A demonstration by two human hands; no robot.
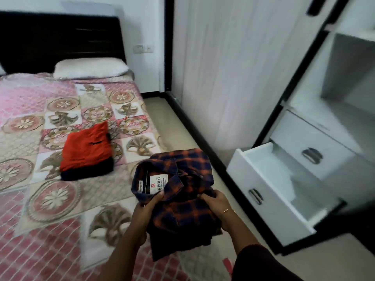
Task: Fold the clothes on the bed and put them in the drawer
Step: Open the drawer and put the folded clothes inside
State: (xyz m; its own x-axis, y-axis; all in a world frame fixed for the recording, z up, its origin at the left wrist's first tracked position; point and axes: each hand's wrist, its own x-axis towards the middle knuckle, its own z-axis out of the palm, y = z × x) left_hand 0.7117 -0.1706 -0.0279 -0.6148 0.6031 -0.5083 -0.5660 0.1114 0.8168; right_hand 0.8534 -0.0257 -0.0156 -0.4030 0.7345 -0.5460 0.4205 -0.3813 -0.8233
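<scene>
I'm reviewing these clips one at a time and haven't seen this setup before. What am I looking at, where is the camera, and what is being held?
No machine here: a person wears one camera on the head, looking down at their own hands. The left hand and right hand both grip a folded orange-and-navy checked shirt. On the patterned pink bedspread lies a folded red garment on top of a dark navy one, with a white pillow beyond. To the right, a white wardrobe drawer stands pulled open.

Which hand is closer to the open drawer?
The right hand. It grips the plaid shirt's side facing the drawer; the left hand grips the far side, over the bed.
</scene>
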